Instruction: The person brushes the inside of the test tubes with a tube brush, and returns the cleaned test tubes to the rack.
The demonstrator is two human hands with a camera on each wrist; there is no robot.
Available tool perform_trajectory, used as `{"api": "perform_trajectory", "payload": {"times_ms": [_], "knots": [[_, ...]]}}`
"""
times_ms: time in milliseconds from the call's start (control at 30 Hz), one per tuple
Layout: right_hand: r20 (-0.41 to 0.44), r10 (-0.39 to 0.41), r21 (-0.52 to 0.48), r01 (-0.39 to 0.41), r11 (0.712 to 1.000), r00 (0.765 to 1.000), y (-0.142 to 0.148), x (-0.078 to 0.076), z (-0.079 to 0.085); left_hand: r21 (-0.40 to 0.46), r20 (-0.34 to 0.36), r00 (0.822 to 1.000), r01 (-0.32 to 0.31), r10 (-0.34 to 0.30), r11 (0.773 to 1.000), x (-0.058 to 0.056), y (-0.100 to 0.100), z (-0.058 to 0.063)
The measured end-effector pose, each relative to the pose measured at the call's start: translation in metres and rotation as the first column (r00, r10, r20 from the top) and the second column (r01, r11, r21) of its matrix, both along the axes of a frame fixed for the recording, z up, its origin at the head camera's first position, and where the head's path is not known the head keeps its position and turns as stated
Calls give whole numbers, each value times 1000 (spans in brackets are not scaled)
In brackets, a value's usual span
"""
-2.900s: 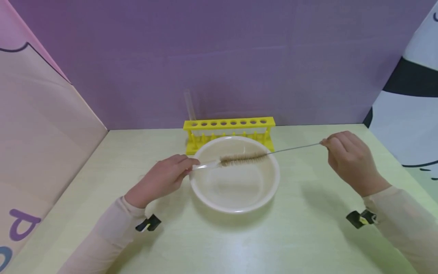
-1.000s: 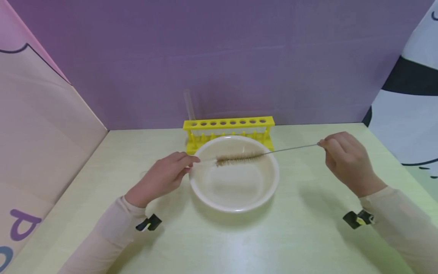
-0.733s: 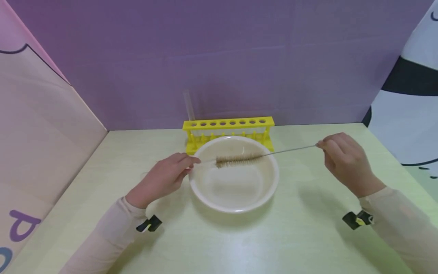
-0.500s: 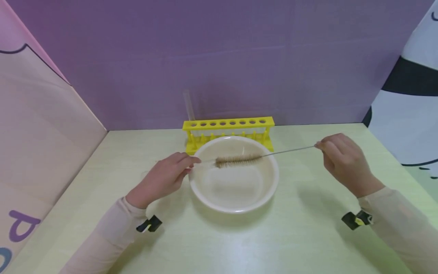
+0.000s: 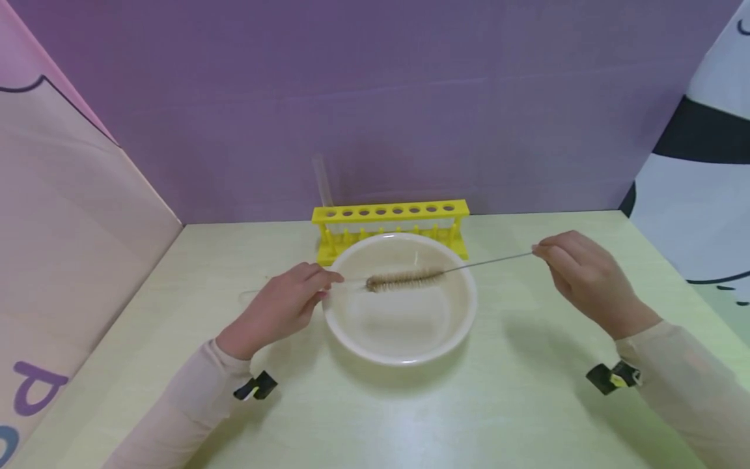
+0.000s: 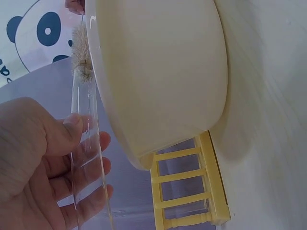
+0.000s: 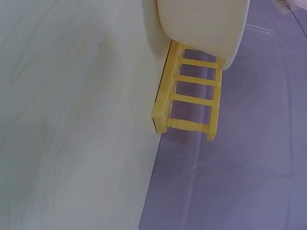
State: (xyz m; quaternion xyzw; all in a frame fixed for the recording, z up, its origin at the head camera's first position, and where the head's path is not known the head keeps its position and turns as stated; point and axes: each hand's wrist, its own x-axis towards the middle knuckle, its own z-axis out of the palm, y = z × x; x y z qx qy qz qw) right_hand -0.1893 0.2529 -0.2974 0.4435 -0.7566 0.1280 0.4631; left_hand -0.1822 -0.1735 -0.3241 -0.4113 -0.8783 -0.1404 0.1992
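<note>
Over the white basin [image 5: 404, 355], my left hand [image 5: 284, 303] holds a clear glass test tube [image 6: 86, 177] between thumb and fingers, lying nearly level. My right hand [image 5: 588, 277] pinches the far end of the thin wire handle of a test tube brush [image 5: 404, 279]. The brush's tan bristles point left, their tip right at the tube's mouth in the left wrist view. Most of the bristled part shows outside the tube. In the right wrist view only a bit of the brush [image 7: 284, 5] shows at the top corner, and the right hand is out of frame.
A yellow test tube rack [image 5: 391, 212] stands just behind the basin, its front partly covered by the rim. Another clear test tube [image 5: 323, 179] stands in its leftmost hole. A purple panel [image 5: 398, 111] rises behind the pale table [image 5: 410, 423].
My right hand has shifted a little left and down, bringing the brush slightly left along the tube's line. The left hand has stayed almost still, holding the tube.
</note>
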Motion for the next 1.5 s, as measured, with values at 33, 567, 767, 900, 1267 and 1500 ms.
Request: {"api": "perform_trajectory", "payload": {"times_ms": [33,567,767,900,1267,1500], "knots": [[1,4,7,-4,1000,1000,0,0,1,0,-1,1000,-2,2,1000,0,0,0],[73,-8,168,-4,986,997,3,8,6,40,-46,999,12,-10,999,0,4,1],[153,-25,205,-7,979,988,0,10,7,44,-63,998,22,-19,999,0,5,1],[192,-26,219,-17,976,981,-3,11,8,39,-61,998,22,-20,999,1,6,2],[295,-81,234,10,972,952,-11,17,16,38,-54,998,21,-19,999,1,7,1],[328,-82,229,5,973,941,-15,18,18,51,-65,998,14,-11,999,2,9,1]]}}
